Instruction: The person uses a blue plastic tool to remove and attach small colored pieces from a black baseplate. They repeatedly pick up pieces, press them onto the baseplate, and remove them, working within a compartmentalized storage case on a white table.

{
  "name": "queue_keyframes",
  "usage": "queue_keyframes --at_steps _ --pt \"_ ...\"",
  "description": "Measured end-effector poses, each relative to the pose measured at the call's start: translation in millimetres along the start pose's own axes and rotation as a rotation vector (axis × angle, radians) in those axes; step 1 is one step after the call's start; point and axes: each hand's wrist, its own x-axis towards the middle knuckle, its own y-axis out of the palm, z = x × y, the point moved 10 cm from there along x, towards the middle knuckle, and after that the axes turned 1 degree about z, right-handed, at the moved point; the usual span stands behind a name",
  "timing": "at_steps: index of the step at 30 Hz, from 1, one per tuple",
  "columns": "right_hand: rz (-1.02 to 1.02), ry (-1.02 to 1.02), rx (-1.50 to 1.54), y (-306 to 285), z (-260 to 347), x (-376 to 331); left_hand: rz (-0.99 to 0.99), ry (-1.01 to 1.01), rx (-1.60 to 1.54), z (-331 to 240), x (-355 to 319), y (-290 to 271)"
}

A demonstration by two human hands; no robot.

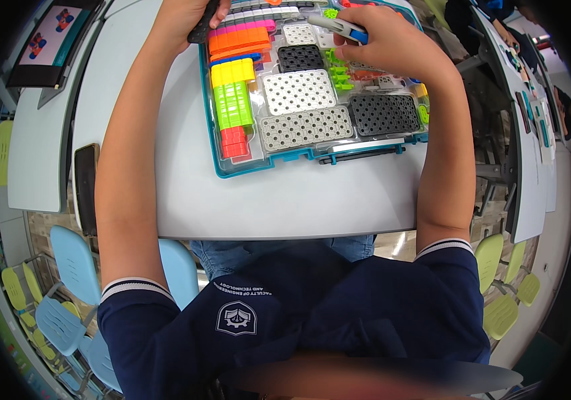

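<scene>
Tray (259, 165) of plastic parts (299, 92) sits on the table (285, 207); near its far end the left hand (182, 21) grips a dark piece (203, 25), the right hand (392, 40) a grey tool (333, 25) pointing left, arms (125, 153) stretched forward, right wrist (440, 70) bent inward.

A dark, textured, elongated piece (202, 25) slants upward in the left hand (184, 23), its upper end out of view. A grey tool (337, 27) with a blue section lies in the right hand (392, 37), tip pointing left above a teal-rimmed tray (237, 173), which rests flat on the desk (285, 200), filled with colourful parts (232, 103).
</scene>
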Motion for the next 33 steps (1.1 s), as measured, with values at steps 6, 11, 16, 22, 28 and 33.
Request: queue_keyframes --at_steps 6,11,16,22,28,33 --pt "-0.024 -0.044 -0.119 6.8 4.8 2.0 -0.001 -0.004 0.002 0.3 -0.2 1.1" --pt "-0.247 -0.210 -0.166 -15.6 17.6 -9.4 0.013 0.012 0.006 -1.1 -0.5 2.3" --pt "-0.127 -0.084 -0.153 -9.8 3.1 -3.8 0.022 0.007 0.022 -0.6 -1.0 3.3" --pt "-0.170 -0.170 -0.057 -12.2 4.8 -3.5 0.019 0.009 0.025 -0.1 -0.9 3.7" --pt "-0.142 -0.165 0.228 -18.9 -1.8 -2.8 0.019 0.006 0.025 1.9 -1.2 2.7" --pt "-0.051 -0.091 0.353 -12.4 -4.2 -1.4 0.019 -0.010 -0.004 4.9 -0.9 2.1"
